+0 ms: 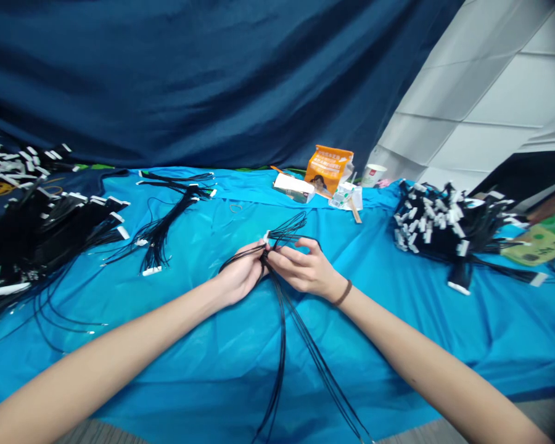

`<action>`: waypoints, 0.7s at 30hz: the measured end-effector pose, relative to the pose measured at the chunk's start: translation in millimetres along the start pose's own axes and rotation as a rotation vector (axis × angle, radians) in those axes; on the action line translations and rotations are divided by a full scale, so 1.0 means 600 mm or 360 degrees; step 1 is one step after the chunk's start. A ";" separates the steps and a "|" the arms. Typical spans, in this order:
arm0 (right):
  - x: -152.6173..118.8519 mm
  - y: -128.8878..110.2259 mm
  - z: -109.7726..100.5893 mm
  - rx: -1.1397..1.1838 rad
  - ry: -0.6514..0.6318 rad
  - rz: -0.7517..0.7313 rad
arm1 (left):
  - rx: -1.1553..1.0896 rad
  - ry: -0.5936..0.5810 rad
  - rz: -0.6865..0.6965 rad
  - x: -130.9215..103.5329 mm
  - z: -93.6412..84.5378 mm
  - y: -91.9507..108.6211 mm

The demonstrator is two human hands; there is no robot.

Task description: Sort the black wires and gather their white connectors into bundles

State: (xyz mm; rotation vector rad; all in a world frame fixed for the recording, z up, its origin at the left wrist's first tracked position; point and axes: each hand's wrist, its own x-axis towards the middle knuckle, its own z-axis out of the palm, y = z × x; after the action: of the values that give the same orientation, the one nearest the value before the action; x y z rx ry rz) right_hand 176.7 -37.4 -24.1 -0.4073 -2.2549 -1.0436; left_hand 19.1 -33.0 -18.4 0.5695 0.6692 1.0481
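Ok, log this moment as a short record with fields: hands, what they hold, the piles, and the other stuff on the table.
left hand: gripping the bundle of black cords
right hand: pinching the same bundle beside the left
bundle: fans out past the hands, trails off the near table edge
left pile: black cords with white tags
right pile: same kind, heaped
table cover: blue sheet
far edge: orange packet, paper cup

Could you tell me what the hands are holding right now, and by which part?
Both the left hand and right hand pinch one bundle of black cords near its upper end.
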 end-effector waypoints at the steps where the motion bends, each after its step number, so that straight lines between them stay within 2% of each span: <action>1: 0.001 0.000 0.000 -0.0003 0.0002 -0.0002 | -0.0009 0.0007 -0.0002 0.000 0.000 0.000; 8: 0.006 0.002 -0.003 0.0000 0.0090 0.0055 | -0.0084 0.0080 -0.0030 -0.002 0.010 0.003; 13: 0.006 -0.001 0.000 0.0068 0.0099 0.0100 | -0.0105 0.0024 -0.0019 0.001 0.005 -0.001; 18: 0.010 -0.004 0.006 0.0203 0.0180 0.0359 | -0.0108 -0.0015 -0.0027 0.000 0.003 0.001; 21: 0.011 -0.004 0.007 0.0268 0.0150 0.0477 | -0.0114 -0.0013 -0.0040 0.000 0.004 0.003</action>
State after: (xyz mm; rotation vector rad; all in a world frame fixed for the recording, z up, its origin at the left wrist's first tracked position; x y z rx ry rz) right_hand 168.6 -35.6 -23.4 -0.5889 -2.0981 -0.6997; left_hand 19.6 -32.7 -15.5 0.5017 0.6273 1.0419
